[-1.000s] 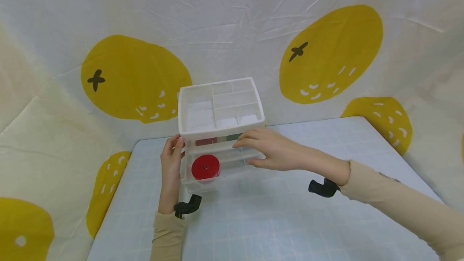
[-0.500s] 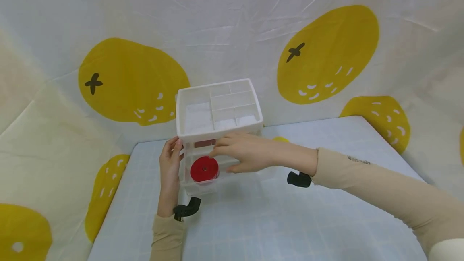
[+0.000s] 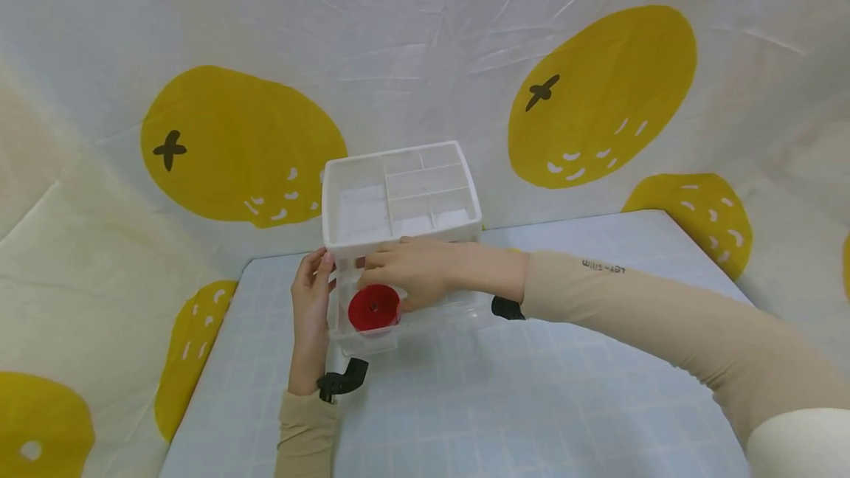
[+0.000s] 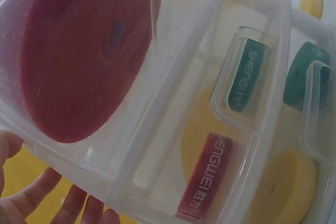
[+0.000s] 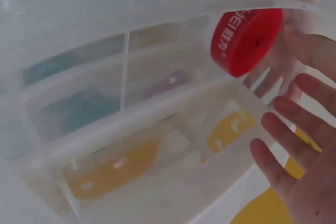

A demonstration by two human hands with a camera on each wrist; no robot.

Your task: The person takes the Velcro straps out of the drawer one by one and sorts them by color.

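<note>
A clear plastic drawer box with a white compartmented top (image 3: 401,194) stands at the back of the table. Its lower drawer is pulled forward, and a flat red roll (image 3: 374,308) with lettering on its edge sits in the drawer's left part. In the right wrist view the red roll (image 5: 247,40) shows beside the thumb of my right hand (image 5: 310,145), whose fingers are spread. From the head, my right hand (image 3: 415,271) reaches over that drawer, fingertips at the roll's upper edge. My left hand (image 3: 310,293) touches the box's left side, fingers loosely bent (image 4: 68,208).
Behind the clear plastic lie a smaller-looking red roll (image 4: 207,177), a green roll (image 4: 248,74) and a yellow roll (image 4: 283,187). A pale checked cloth (image 3: 465,404) covers the table. A curtain (image 3: 425,65) with yellow fruit prints hangs behind it.
My right hand has moved left across the box front, from the drawer's right part to the red roll. My left hand stays at the box's side.
</note>
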